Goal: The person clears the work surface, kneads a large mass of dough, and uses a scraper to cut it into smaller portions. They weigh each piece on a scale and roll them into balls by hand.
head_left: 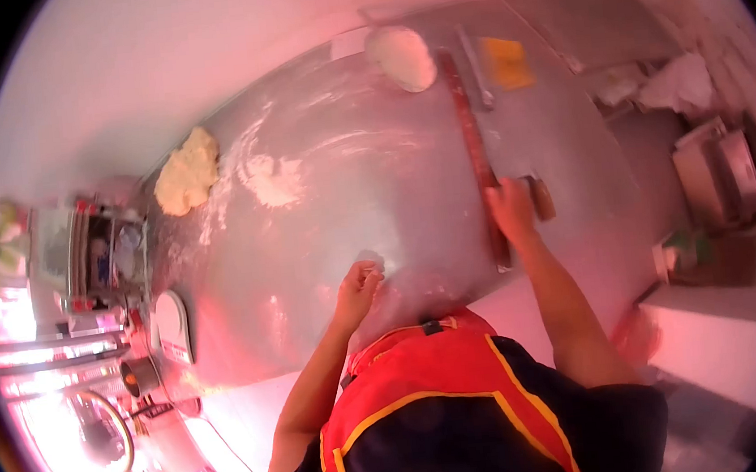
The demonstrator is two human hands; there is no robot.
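My left hand (360, 290) is above the near edge of the metal worktop (348, 203), its fingers curled together. Whether anything small is pinched in them is hidden. On the right, my right hand (512, 208) has its fingers closed over the lower part of a long reddish-brown rolling pin (469, 129), which lies pointing away from me. Just right of that hand is a short tool with a brown handle (542, 197), perhaps a dough scraper. A pale lump of dough (187, 172) rests at the far left, near a patch of loose flour (271, 181).
A round white bowl or scoop of flour (402, 58) stands at the back, near a yellow cloth or sponge (507, 62). A white scale-like device (173, 326) sits at the left edge. Metal containers (721, 174) are at the right, and a board (593, 24) lies behind.
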